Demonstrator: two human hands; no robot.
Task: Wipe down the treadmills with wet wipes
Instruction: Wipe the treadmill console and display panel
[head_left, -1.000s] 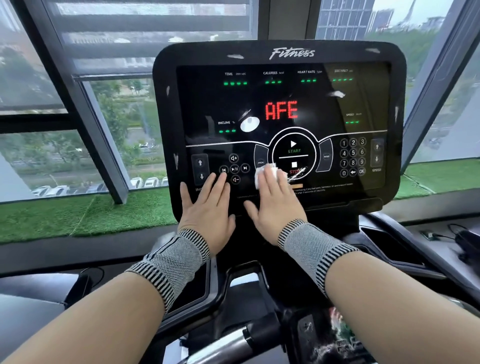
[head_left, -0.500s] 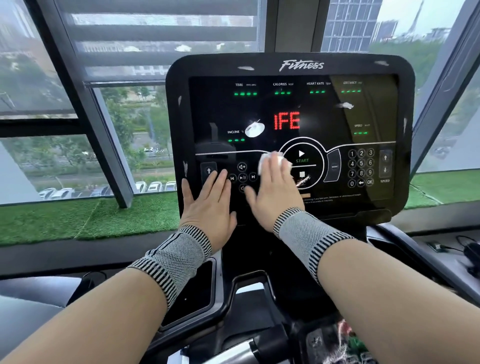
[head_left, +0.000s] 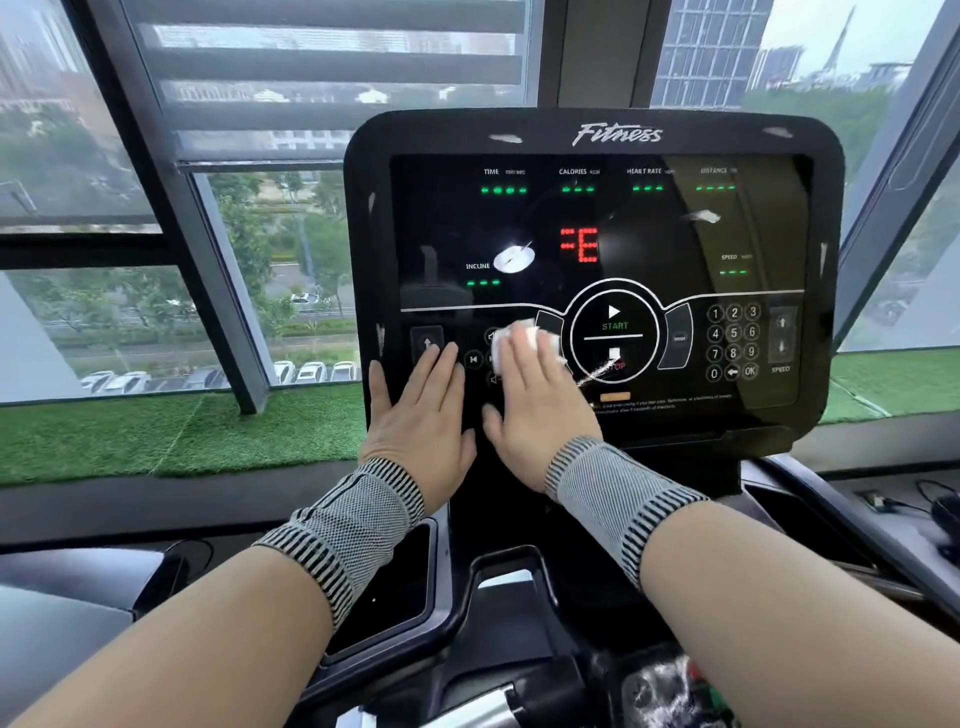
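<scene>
the treadmill console (head_left: 597, 140), a wide black panel with "fitness" across its top edge, stands in front of tall windows (head_left: 322, 62) that look onto trees, parked cars and high buildings. a strip of green artificial turf (head_left: 156, 436) runs along the sill behind the console, to either side of it. on the console's dark glossy face, green dashes sit under the labels time, calories, heart rate and distance, red segments glow near the middle, and a round start/stop control (head_left: 614, 332) sits low in the centre with a number keypad (head_left: 733, 342) to its right.

both forearms reach up to the console, each with a grey knitted wristband (head_left: 353, 525) with striped edges. the left hand (head_left: 415, 415) lies flat on the console's lower left corner, fingers straight and released, tips over the incline arrow button. the right hand (head_left: 535, 400) lies just beside it, fingers straight and together, pressing a white wet wipe (head_left: 540, 340) against the console's face just left of the start/stop control, over the small media buttons; the wipe shows past the fingertips and is otherwise hidden under them.

below the console, a dark tray recess (head_left: 400, 587) and part of a metal handlebar (head_left: 467, 712) show.
</scene>
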